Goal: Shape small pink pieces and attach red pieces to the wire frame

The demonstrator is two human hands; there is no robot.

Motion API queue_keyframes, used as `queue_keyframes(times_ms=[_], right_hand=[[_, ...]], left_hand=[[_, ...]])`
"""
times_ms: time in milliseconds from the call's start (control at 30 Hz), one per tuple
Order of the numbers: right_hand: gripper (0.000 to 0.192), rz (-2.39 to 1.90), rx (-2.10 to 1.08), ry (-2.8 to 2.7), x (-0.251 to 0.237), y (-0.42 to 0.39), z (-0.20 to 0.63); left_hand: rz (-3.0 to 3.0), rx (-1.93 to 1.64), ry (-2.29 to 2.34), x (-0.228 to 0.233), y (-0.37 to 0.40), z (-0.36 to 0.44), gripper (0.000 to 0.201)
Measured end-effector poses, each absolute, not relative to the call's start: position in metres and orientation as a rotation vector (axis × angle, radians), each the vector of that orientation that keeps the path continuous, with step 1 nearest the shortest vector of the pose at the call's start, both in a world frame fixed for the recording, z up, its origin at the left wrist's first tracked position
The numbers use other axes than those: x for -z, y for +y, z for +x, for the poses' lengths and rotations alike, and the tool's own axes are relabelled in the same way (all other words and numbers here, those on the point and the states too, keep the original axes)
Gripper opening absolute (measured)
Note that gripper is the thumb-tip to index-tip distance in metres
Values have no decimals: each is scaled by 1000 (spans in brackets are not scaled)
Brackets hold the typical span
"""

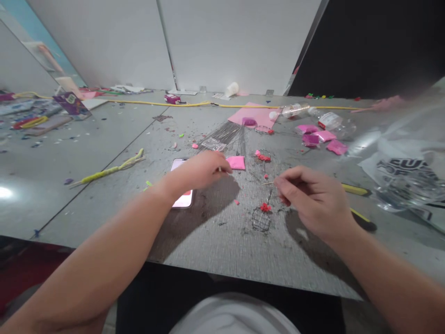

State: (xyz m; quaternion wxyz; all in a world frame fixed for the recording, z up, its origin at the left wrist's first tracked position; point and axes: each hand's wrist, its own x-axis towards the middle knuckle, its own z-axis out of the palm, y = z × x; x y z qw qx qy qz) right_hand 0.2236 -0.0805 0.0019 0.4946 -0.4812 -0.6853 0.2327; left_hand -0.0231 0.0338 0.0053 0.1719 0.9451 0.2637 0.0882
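My right hand pinches a thin wooden toothpick, which points left over the table. Under that hand's fingertips something small and red shows, partly hidden. Close by lies a wire frame with a red clay piece on it. My left hand hovers with curled fingers beside a pink clay packet; whatever sits between its fingertips is too small to make out. Partly under my left wrist lies a phone with its screen lit. Farther back is another wire piece with red and pink clay.
Thin wires fan out behind my hands, near a pink sheet. To the right are pink packets, plastic bottles, yellow-handled tools and a large plastic bag. A yellow-green twisted stem lies left; a yellow cable crosses behind.
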Motion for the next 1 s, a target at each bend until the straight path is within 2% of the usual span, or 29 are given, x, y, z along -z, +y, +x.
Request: queue_keyframes(times_ms=[133,233,400,567,733,800,900,1000], right_hand=[[20,-1161,-571,-1635,0,-78,225],[19,-1162,-565,-1608,2,-75,226],[17,-1216,-558,-1582,5,-71,227],[16,-1217,-571,-1574,7,-68,230],[13,-1243,-494,-1631,12,-65,232],[10,-1253,-451,-1669,13,-65,231],[22,-1213,-407,-1749,14,-67,227],[24,-1172,-347,-1825,15,-69,224]], left_hand=[[2683,-438,1388,-8,41,-34,36],[2620,-387,1615,1,45,-38,50],[2624,-379,1628,16,51,-34,32],[2638,-536,1584,6,51,-29,19],[2209,-1022,1358,-10,34,-24,26],[2035,-1006,1084,-12,23,-19,31],[1862,-832,686,-10,6,-8,38],[1772,-798,551,-6,-4,0,37]])
